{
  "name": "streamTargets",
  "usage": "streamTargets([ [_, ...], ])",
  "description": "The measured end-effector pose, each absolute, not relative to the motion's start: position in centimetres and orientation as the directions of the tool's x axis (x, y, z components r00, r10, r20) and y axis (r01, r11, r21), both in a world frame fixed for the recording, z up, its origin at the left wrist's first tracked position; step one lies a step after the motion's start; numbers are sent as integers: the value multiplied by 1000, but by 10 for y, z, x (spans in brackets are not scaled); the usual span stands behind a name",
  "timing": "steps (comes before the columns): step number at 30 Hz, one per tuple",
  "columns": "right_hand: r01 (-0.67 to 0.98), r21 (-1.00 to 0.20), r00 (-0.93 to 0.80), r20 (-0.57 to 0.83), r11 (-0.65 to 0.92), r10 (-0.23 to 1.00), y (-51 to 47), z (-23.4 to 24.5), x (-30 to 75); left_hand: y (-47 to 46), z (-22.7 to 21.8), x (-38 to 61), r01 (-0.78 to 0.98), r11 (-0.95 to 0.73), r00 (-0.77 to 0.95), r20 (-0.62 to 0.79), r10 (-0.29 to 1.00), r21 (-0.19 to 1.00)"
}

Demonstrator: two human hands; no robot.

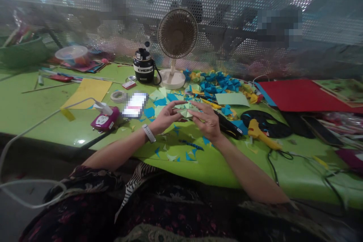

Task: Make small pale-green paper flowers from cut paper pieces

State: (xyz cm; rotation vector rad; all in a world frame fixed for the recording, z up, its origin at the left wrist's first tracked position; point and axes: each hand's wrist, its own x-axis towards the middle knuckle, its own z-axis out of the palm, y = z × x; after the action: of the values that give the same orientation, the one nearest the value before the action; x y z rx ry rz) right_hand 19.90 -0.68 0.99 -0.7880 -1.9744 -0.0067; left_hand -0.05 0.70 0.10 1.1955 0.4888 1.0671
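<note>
My left hand point(166, 116) and my right hand point(206, 119) meet over the green table point(34, 109), both pinching a small pale green folded paper point(186, 112) between their fingertips. A white band sits on my left wrist. Blue and green paper scraps point(181, 151) lie on the table under and around my hands. Just right of my right hand lies a black tool point(229, 125).
A yellow glue gun point(259, 133) with a black cord lies to the right. Behind my hands are folded blue and yellow paper pieces point(218, 81), a small fan point(177, 45), a black jug point(143, 67), tape roll point(118, 96), yellow sheet point(87, 91), red sheet point(303, 94), pink socket point(104, 120).
</note>
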Motion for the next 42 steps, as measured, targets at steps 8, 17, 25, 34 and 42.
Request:
streamTargets([
  [8,567,-250,-381,766,785,519,-4,10,200,6,2,-1,-412,64,440,137,888,909],
  [17,668,-59,-529,664,741,529,-4,5,199,4,6,1,-427,106,310,35,950,898],
  [25,544,-385,-444,622,746,645,5,-1,202,9,6,-4,-460,116,354,62,933,881],
  [34,268,-866,-158,393,423,906,5,0,196,14,2,-5,-428,102,407,91,909,898],
  [42,182,-931,-5,322,318,947,6,8,196,11,3,-7,-336,17,454,146,879,942],
])
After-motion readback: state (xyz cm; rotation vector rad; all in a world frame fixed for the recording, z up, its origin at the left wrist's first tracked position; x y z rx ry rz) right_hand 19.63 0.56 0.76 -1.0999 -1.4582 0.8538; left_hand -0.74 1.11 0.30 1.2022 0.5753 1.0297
